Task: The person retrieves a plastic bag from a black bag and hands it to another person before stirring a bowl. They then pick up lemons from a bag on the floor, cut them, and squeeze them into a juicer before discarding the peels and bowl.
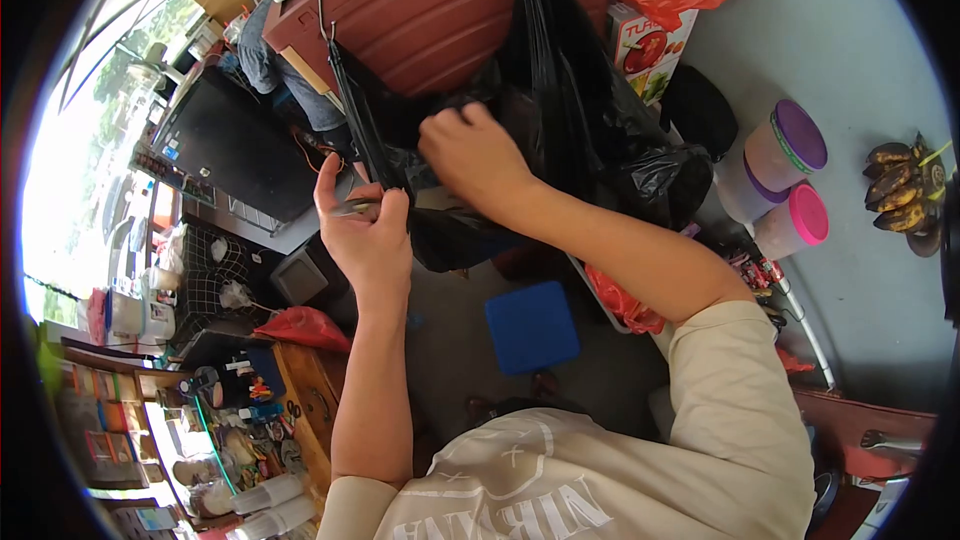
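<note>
A black plastic bag [565, 90] hangs from hooks on a dark red panel, its mouth spread wide. At the bag's left edge is my left hand [365, 235], index finger raised and the other fingers curled around a thin grey object [352, 208] whose kind I cannot make out. The thumb lies close to the black plastic. Over the bag's mouth is my right hand [478, 158], its fingers bent inward and partly blurred. Whatever it may hold is hidden.
A blue square stool [532, 328] stands on the floor below. Lidded tubs [785, 145] and bananas [903, 185] are at the right. A person [300, 80] is behind the panel at the left. A wooden desk [310, 390] with small items is at the lower left.
</note>
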Tool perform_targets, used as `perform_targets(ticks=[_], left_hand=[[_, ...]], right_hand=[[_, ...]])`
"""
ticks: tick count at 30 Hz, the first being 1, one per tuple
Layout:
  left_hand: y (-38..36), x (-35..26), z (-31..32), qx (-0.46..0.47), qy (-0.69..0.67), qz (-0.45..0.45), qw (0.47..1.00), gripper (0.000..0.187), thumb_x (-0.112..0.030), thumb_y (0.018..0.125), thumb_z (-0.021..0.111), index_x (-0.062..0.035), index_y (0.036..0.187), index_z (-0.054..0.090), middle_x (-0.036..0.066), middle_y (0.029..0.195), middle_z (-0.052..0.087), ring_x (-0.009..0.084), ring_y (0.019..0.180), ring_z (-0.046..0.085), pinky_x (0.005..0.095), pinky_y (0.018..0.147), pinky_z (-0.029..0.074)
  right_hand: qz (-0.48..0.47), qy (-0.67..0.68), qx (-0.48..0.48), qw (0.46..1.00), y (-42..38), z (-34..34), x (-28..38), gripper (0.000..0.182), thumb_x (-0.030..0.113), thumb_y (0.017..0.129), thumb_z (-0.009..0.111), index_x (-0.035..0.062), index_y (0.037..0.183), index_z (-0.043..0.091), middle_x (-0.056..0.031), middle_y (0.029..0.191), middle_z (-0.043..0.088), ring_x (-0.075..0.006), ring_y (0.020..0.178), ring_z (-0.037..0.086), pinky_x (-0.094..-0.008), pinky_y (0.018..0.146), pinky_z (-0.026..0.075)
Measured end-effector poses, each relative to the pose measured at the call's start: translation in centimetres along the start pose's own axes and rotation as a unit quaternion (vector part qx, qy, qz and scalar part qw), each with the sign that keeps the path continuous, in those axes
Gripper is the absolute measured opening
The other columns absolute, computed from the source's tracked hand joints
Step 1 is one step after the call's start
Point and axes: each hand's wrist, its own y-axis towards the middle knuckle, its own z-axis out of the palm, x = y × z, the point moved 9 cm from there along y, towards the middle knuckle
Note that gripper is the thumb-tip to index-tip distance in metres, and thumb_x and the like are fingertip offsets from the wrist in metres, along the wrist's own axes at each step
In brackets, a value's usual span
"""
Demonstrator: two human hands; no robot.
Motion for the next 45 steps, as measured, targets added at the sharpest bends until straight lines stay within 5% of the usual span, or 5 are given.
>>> perform_targets(ticks=[11,16,28,36,45], left_hand=[[1.6,3.0,-1.0,0.087,-0.236,-0.138,0.958,0.061,0.009,0.085,0.06,0.0006,0.141,0.039,0.0,0.082,0.059,0.0033,0.051,0.041,0.0217,0.048,0.03],[2.9,3.5,-1.1,0.175,-0.249,-0.152,0.94,0.058,0.008,0.085,0.06,-0.0005,0.139,0.042,0.0,0.087,0.06,0.0032,0.053,0.043,0.0212,0.048,0.03],[3.5,4.5,0.0,0.285,-0.323,-0.228,0.873,0.06,0.008,0.086,0.059,0.0008,0.142,0.039,0.003,0.089,0.063,0.0038,0.054,0.046,0.0201,0.047,0.032],[3.3,4.4,0.1,0.299,-0.323,-0.204,0.874,0.06,0.009,0.088,0.057,-0.0022,0.144,0.039,0.001,0.093,0.066,0.0019,0.056,0.046,0.0187,0.047,0.032],[2.8,3.8,0.1,0.241,-0.268,-0.171,0.917,0.063,0.008,0.087,0.058,-0.0016,0.146,0.037,0.003,0.093,0.067,0.001,0.057,0.046,0.0179,0.047,0.03]], right_hand=[[0.083,0.327,0.46,0.821,1.6,11.1,2.9,0.043,0.016,0.08,0.067,0.0088,0.122,0.064,-0.0191,0.107,0.07,-0.0364,0.102,0.069,-0.043,0.086,0.055],[0.209,0.249,0.153,0.933,0.1,7.5,-5.2,0.04,0.011,0.077,0.065,0.0119,0.117,0.068,-0.0167,0.09,0.071,-0.0355,0.098,0.07,-0.0449,0.08,0.054],[0.305,0.234,0.454,0.804,-0.1,1.8,-3.8,0.056,0.052,0.083,0.06,-0.0013,0.095,0.074,-0.023,0.097,0.072,-0.0369,0.101,0.068,-0.0398,0.088,0.052],[0.107,-0.171,0.343,0.918,1.8,3.1,-5.5,0.024,0.02,0.08,0.065,0.0074,0.098,0.075,-0.0133,0.094,0.071,-0.0313,0.097,0.066,-0.0433,0.083,0.053],[-0.046,0.099,0.055,0.992,5.0,-6.7,-1.5,0.012,0.016,0.077,0.069,0.0084,0.084,0.063,-0.0091,0.089,0.062,-0.0301,0.091,0.063,-0.0403,0.079,0.051]])
